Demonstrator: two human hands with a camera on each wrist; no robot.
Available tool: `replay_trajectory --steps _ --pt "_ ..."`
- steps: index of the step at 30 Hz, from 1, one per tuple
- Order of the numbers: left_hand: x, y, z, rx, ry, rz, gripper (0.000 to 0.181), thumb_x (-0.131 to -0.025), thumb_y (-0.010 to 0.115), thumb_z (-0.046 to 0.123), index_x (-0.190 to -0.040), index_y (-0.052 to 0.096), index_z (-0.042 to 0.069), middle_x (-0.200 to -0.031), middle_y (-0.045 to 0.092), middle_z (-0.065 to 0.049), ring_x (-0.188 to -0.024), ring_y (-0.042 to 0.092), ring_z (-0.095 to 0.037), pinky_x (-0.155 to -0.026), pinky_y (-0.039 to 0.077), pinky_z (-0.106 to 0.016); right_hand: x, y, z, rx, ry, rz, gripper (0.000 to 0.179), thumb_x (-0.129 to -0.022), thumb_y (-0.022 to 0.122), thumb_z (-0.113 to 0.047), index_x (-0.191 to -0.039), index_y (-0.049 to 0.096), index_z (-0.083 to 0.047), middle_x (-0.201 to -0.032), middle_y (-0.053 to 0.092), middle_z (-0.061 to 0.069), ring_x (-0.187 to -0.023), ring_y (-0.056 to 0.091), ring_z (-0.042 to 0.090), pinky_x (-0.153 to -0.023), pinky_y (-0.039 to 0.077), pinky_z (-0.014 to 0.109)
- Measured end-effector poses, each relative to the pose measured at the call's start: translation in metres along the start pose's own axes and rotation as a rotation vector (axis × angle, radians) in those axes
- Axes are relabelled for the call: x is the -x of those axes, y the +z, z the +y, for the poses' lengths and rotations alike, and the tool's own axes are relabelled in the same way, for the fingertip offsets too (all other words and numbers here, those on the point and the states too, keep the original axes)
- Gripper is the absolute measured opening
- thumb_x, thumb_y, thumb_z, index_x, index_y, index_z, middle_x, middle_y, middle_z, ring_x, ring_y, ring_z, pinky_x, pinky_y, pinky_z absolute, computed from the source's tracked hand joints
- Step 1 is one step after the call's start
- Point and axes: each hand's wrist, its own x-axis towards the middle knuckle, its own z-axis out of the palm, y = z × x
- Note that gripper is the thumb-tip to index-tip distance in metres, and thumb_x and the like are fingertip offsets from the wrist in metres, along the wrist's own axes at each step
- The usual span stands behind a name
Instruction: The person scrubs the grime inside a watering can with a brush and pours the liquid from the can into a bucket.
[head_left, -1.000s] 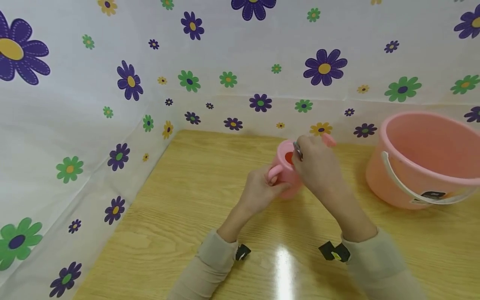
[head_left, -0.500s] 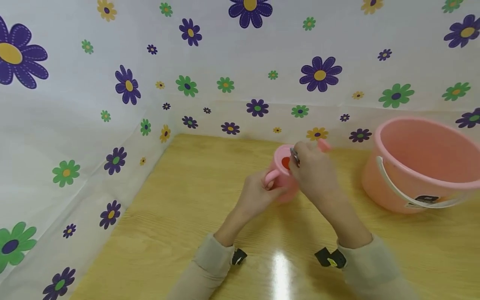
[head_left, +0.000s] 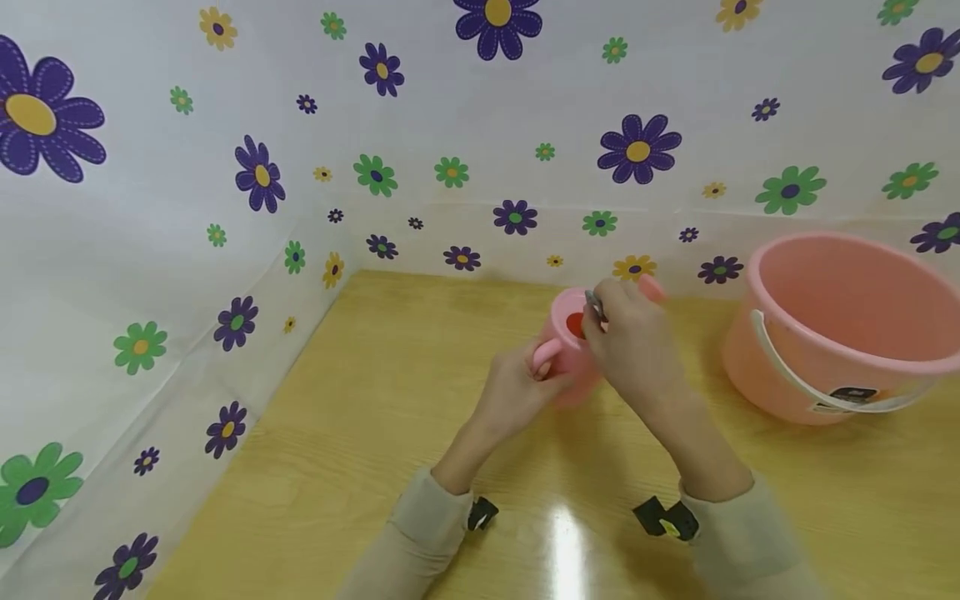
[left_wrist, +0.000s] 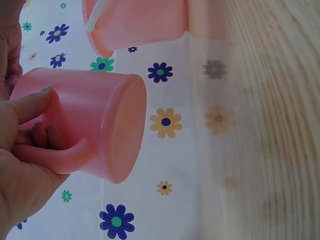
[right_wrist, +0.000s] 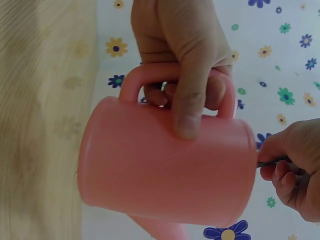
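A pink plastic watering can (head_left: pixel 577 385) is held up over the wooden table, upright, its spout tip (head_left: pixel 651 288) showing beyond my right hand. My left hand (head_left: pixel 513 387) grips the can's side handle (right_wrist: pixel 150 72), the thumb lying against the body. At the top opening my right hand (head_left: pixel 636 337) pinches a thin, dark grey stick-like thing (right_wrist: pixel 272 163) that goes into the can. The inner end of this tool is hidden, and I cannot tell its kind. Something red (head_left: pixel 574 323) shows inside the opening. In the left wrist view the can's flat base (left_wrist: pixel 127 130) faces the tabletop.
To the right stands a large pink bucket (head_left: pixel 750 358) with a white handle (head_left: pixel 787 367) hanging down its front. A white sheet with printed flowers (head_left: pixel 465 108) rises behind and left of the wooden table (head_left: pixel 360 400).
The head view has shifted slightly. Both hands keep their hold on the watering can and the thin tool; the right hand makes only small movements at the opening.
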Motion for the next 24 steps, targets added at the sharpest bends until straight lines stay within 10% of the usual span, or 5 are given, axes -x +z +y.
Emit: replay_trajectory --steps 24 --pt "-0.005 -0.002 0.001 -0.009 0.003 0.005 0.033 -0.079 0.078 0.000 -0.074 0.046 0.007 -0.066 0.033 0.003 -0.063 0.040 -0.010 -0.058 0.033 -0.021 -0.002 0.003 -0.002 0.026 -0.003 -0.008 0.018 -0.086 0.066 0.007 -0.078 0.051 0.002 -0.069 0.051 0.014 -0.058 0.045 0.025 -0.048 0.041 0.032"
